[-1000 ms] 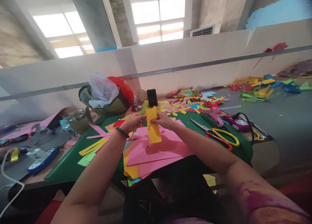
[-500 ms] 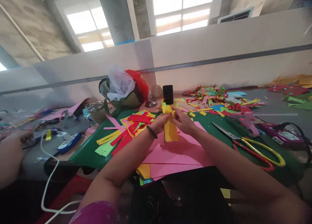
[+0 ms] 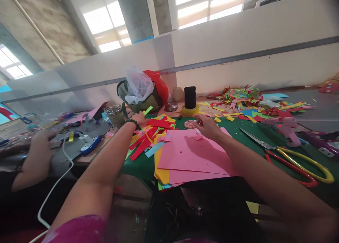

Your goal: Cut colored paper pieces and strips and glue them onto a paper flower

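Note:
My left hand, with a beaded bracelet at the wrist, reaches over a heap of red, yellow and blue paper strips. A light green paper strip sticks out from its fingertips; part of that hand is blurred. Beyond the pink paper sheets, my right hand hovers with its fingers bent and slightly apart, and I see nothing between them. Just left of its fingertips lies a round red-and-white disc. Small pink scraps rest on the top sheet.
Large scissors and a pink glue gun lie at right. A phone stands in a yellow holder. Behind are a bag and paper cuttings. Another person's arm and a white cable are at left.
The yellow paper that both hands held in the middle is gone from between them. My left hand has moved left to the strips; my right hand stays near the middle. The view has shifted.

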A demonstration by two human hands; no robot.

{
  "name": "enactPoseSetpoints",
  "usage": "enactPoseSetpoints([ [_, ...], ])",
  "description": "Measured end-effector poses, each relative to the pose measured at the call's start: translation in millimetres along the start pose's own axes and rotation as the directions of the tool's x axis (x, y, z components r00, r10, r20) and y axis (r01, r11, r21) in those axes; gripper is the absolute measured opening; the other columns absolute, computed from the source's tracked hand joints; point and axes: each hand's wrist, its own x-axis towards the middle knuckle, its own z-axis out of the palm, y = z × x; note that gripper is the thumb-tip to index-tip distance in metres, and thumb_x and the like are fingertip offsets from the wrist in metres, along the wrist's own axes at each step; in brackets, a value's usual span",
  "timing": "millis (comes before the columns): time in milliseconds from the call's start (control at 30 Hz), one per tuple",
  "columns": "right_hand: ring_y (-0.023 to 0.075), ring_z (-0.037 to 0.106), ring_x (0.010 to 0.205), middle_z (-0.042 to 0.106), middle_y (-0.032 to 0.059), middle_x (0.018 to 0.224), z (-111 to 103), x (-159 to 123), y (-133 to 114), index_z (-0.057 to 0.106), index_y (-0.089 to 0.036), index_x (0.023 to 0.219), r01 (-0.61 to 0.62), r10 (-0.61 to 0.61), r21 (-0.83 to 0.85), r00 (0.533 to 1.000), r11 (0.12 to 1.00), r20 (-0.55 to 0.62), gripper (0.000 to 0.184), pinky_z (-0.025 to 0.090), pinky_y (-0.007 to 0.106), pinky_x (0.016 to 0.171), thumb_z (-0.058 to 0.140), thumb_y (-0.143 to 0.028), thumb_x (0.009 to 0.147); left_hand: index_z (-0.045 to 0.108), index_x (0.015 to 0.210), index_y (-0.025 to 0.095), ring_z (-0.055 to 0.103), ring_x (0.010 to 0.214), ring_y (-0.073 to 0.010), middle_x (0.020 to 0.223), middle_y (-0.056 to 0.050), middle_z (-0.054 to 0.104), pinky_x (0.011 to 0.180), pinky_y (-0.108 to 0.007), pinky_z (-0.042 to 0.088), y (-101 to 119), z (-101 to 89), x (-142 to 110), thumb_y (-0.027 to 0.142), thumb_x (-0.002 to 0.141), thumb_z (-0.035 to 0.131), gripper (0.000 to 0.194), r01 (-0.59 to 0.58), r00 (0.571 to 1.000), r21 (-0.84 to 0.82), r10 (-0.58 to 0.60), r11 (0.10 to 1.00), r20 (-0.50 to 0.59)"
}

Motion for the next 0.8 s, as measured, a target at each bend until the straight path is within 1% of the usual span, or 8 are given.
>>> enactPoseSetpoints([
  [167,0.0162,0.058,0.064,0.068,0.0045,0.077,-5,0,4,0.063,-0.012,0.115,-0.017,0.02,-0.042,0.998,0.999,0.058,0.032,0.043,0.026,0.062,0.055,-0.023,0.086,0.062,0.072,0.019,0.052,0.121,-0.0415,0.102,-0.019,0.069,0.091,-0.038,0.043,-22,-3.6,-18,0.053,0.054,0.079,0.042,-0.004,0.997,0.335,-0.021,0.942,0.072],
  [267,0.0161,0.059,0.066,0.069,0.0049,0.078,-5,0,5,0.065,-0.014,0.112,-0.029,0.035,-0.071,0.996,0.997,0.086,0.028,0.042,0.026,0.061,0.054,-0.023,0.087,0.059,0.058,0.02,0.062,0.099,-0.0388,0.08,-0.014,0.07,0.083,-0.039,0.046,-34,-10.1,-40,0.056,0.043,0.082,0.045,-0.052,0.977,0.461,-0.05,0.886,0.206],
  [333,0.0164,0.06,0.068,0.07,0.0057,0.08,-4,0,3,0.066,-0.014,0.11,-0.034,0.043,-0.087,0.993,0.996,0.107,0.027,0.041,0.025,0.062,0.055,-0.022,0.086,0.062,0.063,0.02,0.063,0.091,-0.036,0.081,-0.012,0.07,0.08,-0.038,0.047,-43,-9.2,-57,0.059,0.034,0.084,0.053,-0.1,0.956,0.503,-0.058,0.858,0.289],
  [400,0.0165,0.06,0.07,0.07,0.0061,0.082,-2,-1,1,0.067,-0.014,0.109,-0.037,0.05,-0.099,0.99,0.994,0.129,0.027,0.04,0.024,0.063,0.057,-0.02,0.085,0.066,0.074,0.019,0.062,0.094,-0.0354,0.092,-0.014,0.07,0.08,-0.038,0.047,-51,-6.0,-70,0.061,0.03,0.083,0.064,-0.132,0.944,0.527,-0.055,0.84,0.324],
  [467,0.0161,0.06,0.07,0.071,0.0063,0.083,-2,-2,-1,0.067,-0.014,0.109,-0.041,0.057,-0.11,0.987,0.993,0.149,0.027,0.039,0.024,0.062,0.057,-0.019,0.085,0.066,0.085,0.017,0.06,0.098,-0.0353,0.1,-0.016,0.069,0.08,-0.037,0.046,-58,-3.6,-77,0.064,0.034,0.079,0.07,-0.133,0.945,0.542,-0.059,0.83,0.321],
  [567,0.0155,0.059,0.069,0.071,0.0064,0.082,-2,-2,-1,0.068,-0.014,0.108,-0.043,0.065,-0.126,0.983,0.991,0.174,0.026,0.038,0.023,0.06,0.056,-0.02,0.086,0.064,0.087,0.017,0.06,0.092,-0.0326,0.095,-0.013,0.068,0.073,-0.035,0.046,-62,-3.9,-78,0.065,0.042,0.074,0.066,-0.101,0.951,0.533,-0.076,0.84,0.299],
  [700,0.0142,0.056,0.061,0.068,0.0033,0.073,-5,-2,0,0.07,-0.016,0.103,-0.034,0.065,-0.142,0.973,0.989,0.219,0.024,0.034,0.022,0.056,0.055,-0.019,0.085,0.055,0.064,0.021,0.057,0.074,-0.0232,0.071,-0.002,0.061,0.059,-0.028,0.038,-61,-7.1,-76,0.059,0.05,0.07,0.043,-0.075,0.954,0.438,-0.064,0.896,0.294],
  [800,0.0136,0.053,0.058,0.066,0.0015,0.068,-6,-2,1,0.072,-0.017,0.093,-0.019,0.056,-0.148,0.967,0.989,0.249,0.021,0.032,0.023,0.054,0.052,-0.018,0.084,0.045,0.05,0.022,0.048,0.058,-0.0169,0.052,0.001,0.049,0.052,-0.026,0.031,-55,-12.6,-78,0.055,0.059,0.065,0.04,-0.035,0.956,0.34,-0.068,0.94,0.286],
])
